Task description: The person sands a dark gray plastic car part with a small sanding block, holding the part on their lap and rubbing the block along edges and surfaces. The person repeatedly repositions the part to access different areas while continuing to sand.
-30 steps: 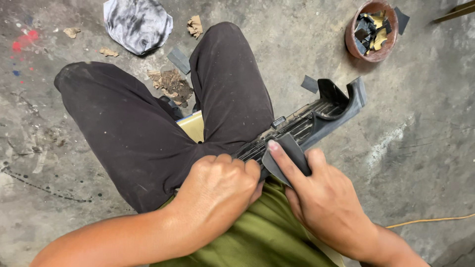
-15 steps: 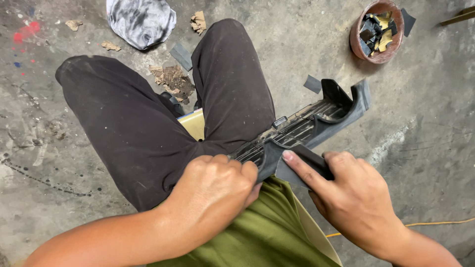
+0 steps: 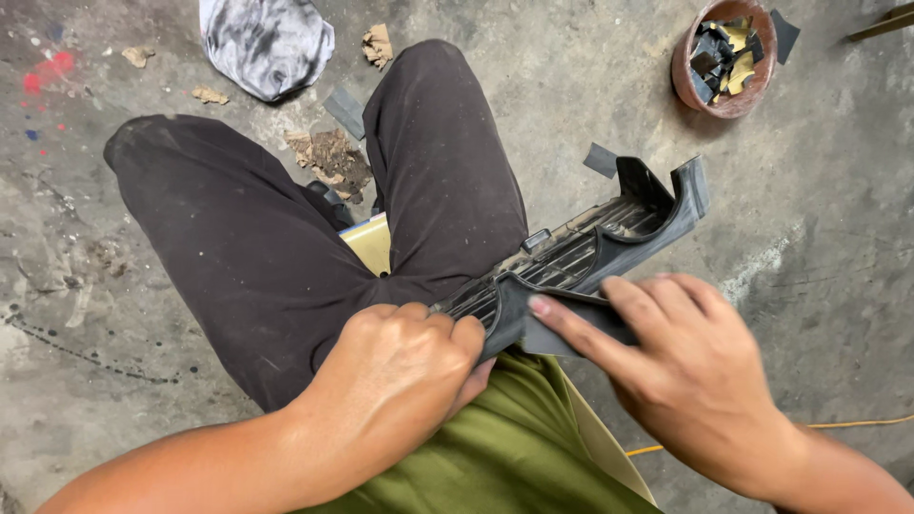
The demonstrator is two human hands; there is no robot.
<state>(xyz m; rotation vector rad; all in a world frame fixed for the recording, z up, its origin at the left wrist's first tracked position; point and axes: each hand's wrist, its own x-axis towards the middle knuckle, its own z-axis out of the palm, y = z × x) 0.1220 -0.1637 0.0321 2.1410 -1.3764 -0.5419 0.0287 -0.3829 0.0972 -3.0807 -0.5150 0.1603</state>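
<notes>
I am resting the long black plastic trim piece across my lap, running from the middle of the frame toward the upper right, so my thigh is propping it steady. My left hand is clenching its near end to stop it sliding. My right hand is pressing a dark sheet of sandpaper flat against its side with straightened fingers, giving broad contact. A clay bowl of dark scraps is sitting upper right, a grey rag upper left.
</notes>
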